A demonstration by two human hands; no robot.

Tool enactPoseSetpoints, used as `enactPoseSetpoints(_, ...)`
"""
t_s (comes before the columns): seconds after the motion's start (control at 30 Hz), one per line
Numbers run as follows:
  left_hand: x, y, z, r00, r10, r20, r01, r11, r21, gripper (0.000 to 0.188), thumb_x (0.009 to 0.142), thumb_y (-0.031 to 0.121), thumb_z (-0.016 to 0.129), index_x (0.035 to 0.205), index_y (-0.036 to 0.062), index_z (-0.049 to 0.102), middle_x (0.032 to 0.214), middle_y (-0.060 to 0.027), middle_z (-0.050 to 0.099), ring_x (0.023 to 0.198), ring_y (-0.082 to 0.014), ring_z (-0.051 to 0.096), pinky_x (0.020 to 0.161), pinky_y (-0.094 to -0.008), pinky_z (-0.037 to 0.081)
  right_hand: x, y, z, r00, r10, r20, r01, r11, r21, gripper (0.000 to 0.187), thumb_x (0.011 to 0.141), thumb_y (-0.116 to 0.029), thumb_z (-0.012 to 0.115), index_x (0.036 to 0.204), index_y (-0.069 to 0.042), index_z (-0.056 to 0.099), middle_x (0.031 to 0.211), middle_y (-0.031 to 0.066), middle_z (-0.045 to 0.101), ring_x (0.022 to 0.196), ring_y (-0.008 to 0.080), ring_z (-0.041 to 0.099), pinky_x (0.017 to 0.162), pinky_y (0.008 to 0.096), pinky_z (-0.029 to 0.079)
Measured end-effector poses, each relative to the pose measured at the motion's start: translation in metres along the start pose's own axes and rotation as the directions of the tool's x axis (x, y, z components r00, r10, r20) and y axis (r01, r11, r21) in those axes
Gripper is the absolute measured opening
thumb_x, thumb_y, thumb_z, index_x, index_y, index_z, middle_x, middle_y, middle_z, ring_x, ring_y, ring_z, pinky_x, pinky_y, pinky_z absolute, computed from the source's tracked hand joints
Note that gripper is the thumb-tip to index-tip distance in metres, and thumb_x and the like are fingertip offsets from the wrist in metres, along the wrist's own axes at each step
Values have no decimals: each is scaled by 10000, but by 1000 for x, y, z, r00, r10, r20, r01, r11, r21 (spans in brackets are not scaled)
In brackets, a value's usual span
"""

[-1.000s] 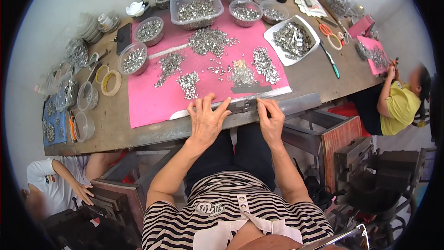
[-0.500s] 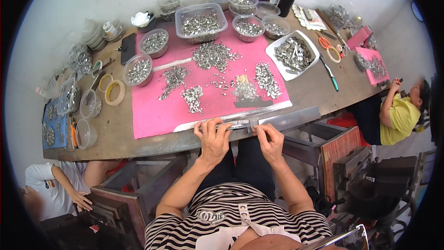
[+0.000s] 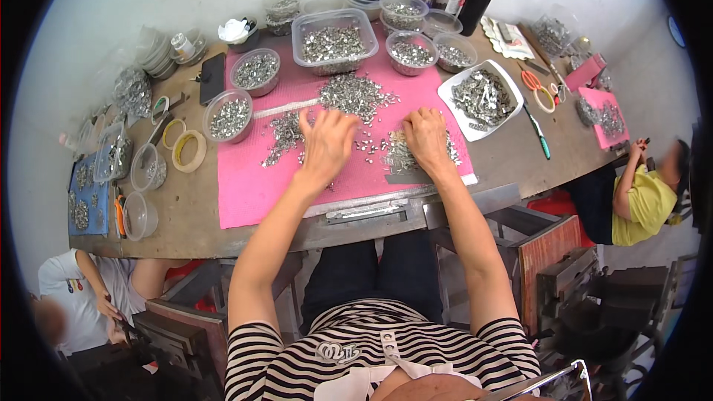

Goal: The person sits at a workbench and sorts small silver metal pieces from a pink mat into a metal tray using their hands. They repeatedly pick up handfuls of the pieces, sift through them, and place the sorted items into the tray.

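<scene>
Small silvery metal parts (image 3: 356,96) are spread in loose heaps across a pink mat (image 3: 260,178) at the middle of a brown worktable (image 3: 186,215). They are judged light, hard and stiff, slippery against one another and not fragile; single pieces are best pinched by the fingertips at their edges, or swept together under a flat palm.

The left hand (image 3: 325,145) is laid flat, fingers spread, on the parts near the mat's centre; nothing is seen to be gripped. The right hand (image 3: 425,136) is pressed palm-down on a heap just beside a flat grey metal strip (image 3: 407,177); whether a piece is pinched beneath it cannot be told.

Behind the heaps, a clear rectangular tub (image 3: 334,41) is part-filled with the same parts. Round clear bowls (image 3: 255,70) around it hold smaller loads. To the right, a white tray (image 3: 445,96) carries larger silvery pieces. Orange-handled scissors (image 3: 533,80) lie beyond it.
</scene>
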State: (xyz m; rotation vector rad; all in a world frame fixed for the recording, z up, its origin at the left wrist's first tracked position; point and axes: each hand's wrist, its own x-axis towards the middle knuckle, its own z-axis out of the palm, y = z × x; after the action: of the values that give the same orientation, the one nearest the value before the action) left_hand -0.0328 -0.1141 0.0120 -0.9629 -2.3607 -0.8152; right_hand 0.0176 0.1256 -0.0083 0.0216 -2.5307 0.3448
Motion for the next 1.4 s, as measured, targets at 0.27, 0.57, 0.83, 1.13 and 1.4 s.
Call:
enactPoseSetpoints(0.27, 44, -41, 43, 999, 0, 47, -1, 999, 36, 98, 929, 196, 733, 1006, 136, 735, 989, -54, 654, 1026, -272, 619, 987, -502, 354, 0, 5, -5, 998, -56, 6, 56, 998, 12, 47, 867, -72, 719, 899, -39, 712, 849, 130, 674, 844, 336, 624, 806, 467, 461)
enactPoseSetpoints(0.57, 31, -31, 18, 999, -29, -35, 18, 960, -279, 88, 907, 12, 708, 983, -10, 669, 873, -151, 699, 766, -313, 688, 676, -400, 528, -79, -56, -103, 920, 157, 360, -375, 621, 688, 86, 904, -34, 712, 962, 22, 682, 928, 131, 731, 848, 254, 708, 794, 359, 551)
enactPoseSetpoints(0.83, -20, 35, -10, 988, 4, 152, 55, 924, -380, 81, 913, 35, 719, 972, -2, 677, 897, -151, 705, 828, -325, 699, 751, -408, 549, -111, -73, -92, 990, 23, 141, -103, 795, 598, 112, 867, 38, 746, 951, 7, 678, 1028, 125, 714, 986, 264, 677, 877, 364, 522)
enactPoseSetpoints(1.13, -57, 44, -21, 972, -77, 220, 166, 891, -423, 134, 908, 52, 755, 1023, 5, 704, 902, -136, 735, 793, -261, 714, 711, -366, 558, -113, -76, -90, 996, 27, 87, -73, 805, 589, 140, 841, 58, 754, 946, 2, 681, 1005, 126, 714, 937, 289, 668, 843, 382, 521)
enactPoseSetpoints(1.4, -60, 41, -28, 963, -137, 234, 227, 879, -419, 106, 903, 63, 774, 968, 4, 714, 891, -124, 736, 754, -226, 700, 663, -353, 546, -114, -75, -89, 999, -40, 26, 19, 839, 544, 165, 819, 69, 763, 940, -2, 677, 981, 122, 707, 922, 296, 668, 831, 387, 517)
